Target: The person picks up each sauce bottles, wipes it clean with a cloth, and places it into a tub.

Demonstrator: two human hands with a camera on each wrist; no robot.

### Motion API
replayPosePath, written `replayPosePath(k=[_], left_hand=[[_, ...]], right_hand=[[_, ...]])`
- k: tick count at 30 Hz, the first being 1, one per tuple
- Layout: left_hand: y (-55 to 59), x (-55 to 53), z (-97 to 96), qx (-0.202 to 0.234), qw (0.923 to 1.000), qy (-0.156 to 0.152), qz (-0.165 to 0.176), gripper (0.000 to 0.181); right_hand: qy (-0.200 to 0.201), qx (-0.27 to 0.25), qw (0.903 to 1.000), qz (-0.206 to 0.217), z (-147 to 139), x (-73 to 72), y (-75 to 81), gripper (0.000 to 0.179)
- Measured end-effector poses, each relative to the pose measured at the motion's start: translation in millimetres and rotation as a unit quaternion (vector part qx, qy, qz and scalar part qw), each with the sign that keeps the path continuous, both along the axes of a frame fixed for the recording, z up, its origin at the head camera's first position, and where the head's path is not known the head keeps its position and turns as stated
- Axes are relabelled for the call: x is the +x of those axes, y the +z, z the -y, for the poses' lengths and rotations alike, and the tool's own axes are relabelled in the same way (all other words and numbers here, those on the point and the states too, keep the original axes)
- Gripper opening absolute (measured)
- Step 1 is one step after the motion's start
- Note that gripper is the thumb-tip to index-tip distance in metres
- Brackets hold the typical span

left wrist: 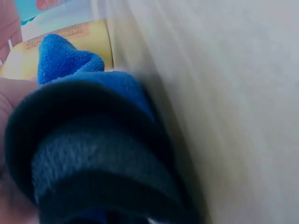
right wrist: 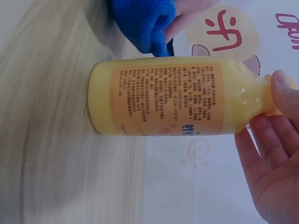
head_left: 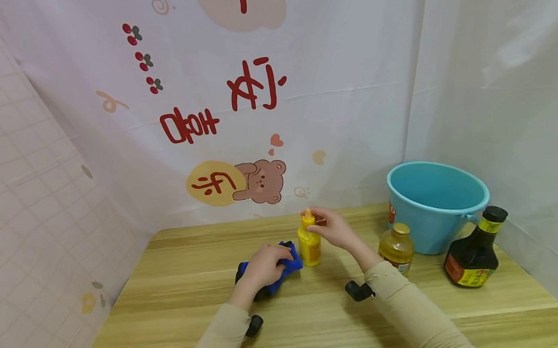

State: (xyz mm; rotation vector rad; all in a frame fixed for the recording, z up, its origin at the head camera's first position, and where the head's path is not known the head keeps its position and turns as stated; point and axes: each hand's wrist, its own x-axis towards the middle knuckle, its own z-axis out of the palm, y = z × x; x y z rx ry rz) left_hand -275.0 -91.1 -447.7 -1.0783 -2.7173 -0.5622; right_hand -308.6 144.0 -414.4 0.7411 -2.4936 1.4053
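Observation:
A yellow squeeze bottle (head_left: 310, 248) with a pointed nozzle stands upright near the middle of the table. My right hand (head_left: 334, 228) grips it by the neck, thumb on one side and fingers on the other; in the right wrist view the bottle's printed orange label (right wrist: 170, 100) faces the camera. Just to the left of the bottle, my left hand (head_left: 266, 265) holds a crumpled blue cloth (head_left: 289, 262) with black edging. In the left wrist view the cloth (left wrist: 117, 84) covers part of the bottle; whether they touch I cannot tell.
On the right stand a light blue bucket (head_left: 431, 229), a small jar-like bottle of yellowish liquid (head_left: 396, 252) and a dark sauce bottle (head_left: 474, 253) with a black cap. A printed white curtain (head_left: 340, 88) hangs behind the wooden table (head_left: 172, 303).

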Motion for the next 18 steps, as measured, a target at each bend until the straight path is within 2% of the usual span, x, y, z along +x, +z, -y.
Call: replayPosePath(k=[9,15,18], left_hand=[[3.8,11.8,16.5,0.086,0.9954,0.028,-0.033,0.025],[12.7,19.5,22.2,0.113,0.9922,0.034,-0.041,0.024],[16.3,23.2,24.1,0.123,0.9906,0.035,-0.047,0.026]], right_hand=[[-0.023,0.028,0.9992,-0.017,-4,9.8,6.2,0.031],[-0.022,0.047,0.9977,-0.044,-8,21.9,11.2,0.029],[-0.024,0.055,0.9971,-0.046,-10,28.9,18.7,0.029]])
